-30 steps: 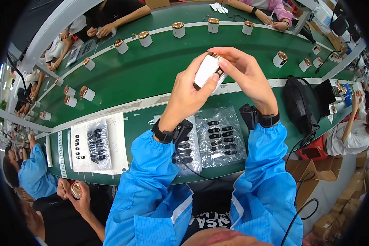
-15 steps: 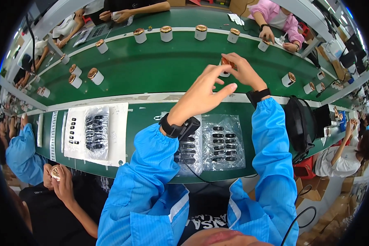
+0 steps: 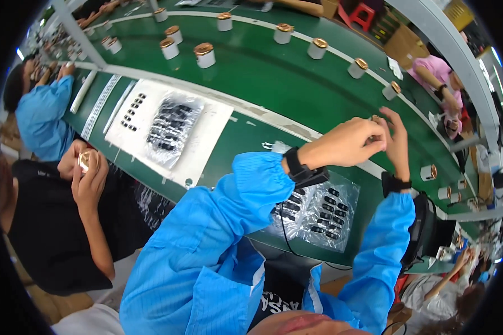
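The bare left hand (image 3: 349,143) partly hides the bare right hand (image 3: 398,146); whether either grips anything is unclear.

Downward head-worn fisheye, seemingly tilted

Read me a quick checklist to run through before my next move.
1. Left hand and right hand close together: ok.
2. Firm grip on something between them: cannot tell, the fingers hide it.
3. Wristbands worn: ok, one on each wrist.
4. Canisters standing on the belt, gold ends up: ok.
5. Cable clear of the bag below the left wrist: not ok, it crosses it in view.
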### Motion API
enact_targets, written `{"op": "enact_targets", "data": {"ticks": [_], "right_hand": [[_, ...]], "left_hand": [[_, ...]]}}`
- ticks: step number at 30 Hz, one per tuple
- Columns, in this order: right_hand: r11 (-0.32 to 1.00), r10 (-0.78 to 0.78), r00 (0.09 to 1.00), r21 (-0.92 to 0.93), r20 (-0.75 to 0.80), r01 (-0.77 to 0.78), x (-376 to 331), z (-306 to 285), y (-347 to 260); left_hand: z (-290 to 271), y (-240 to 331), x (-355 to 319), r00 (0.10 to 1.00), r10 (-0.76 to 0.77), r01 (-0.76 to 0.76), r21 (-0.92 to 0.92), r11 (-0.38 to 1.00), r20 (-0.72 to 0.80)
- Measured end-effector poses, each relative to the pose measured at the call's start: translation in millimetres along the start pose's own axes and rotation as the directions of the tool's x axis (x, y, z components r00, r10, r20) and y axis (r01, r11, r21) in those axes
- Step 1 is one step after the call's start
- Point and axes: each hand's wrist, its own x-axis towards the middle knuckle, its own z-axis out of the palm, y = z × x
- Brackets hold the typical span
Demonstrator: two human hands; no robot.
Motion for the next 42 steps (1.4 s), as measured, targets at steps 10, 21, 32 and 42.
{"op": "enact_targets", "data": {"ticks": [10,21,32,42], "right_hand": [[0.851,0.079,0.996,0.517,0.04,-0.088,-18,-33,-132],[0.613,-0.012,0.972,0.77,0.233,-0.177,-10,-32,-163],[0.496,-0.018,0.982,0.855,0.187,-0.153,-3,-13,-168],[0.523,0.093,0.984,0.834,0.15,-0.176,-32,-22,-188]], "left_hand": [[-5,40,-4,0.958,0.045,-0.067,-0.069,0.995,-0.282],[-8,48,3,0.784,0.464,-0.5,0.024,0.865,-0.413],[-24,67,-10,0.875,0.312,-0.323,0.032,0.946,-0.369],[-2,51,-6,0.841,0.41,-0.438,0.0,0.899,-0.352]]}}
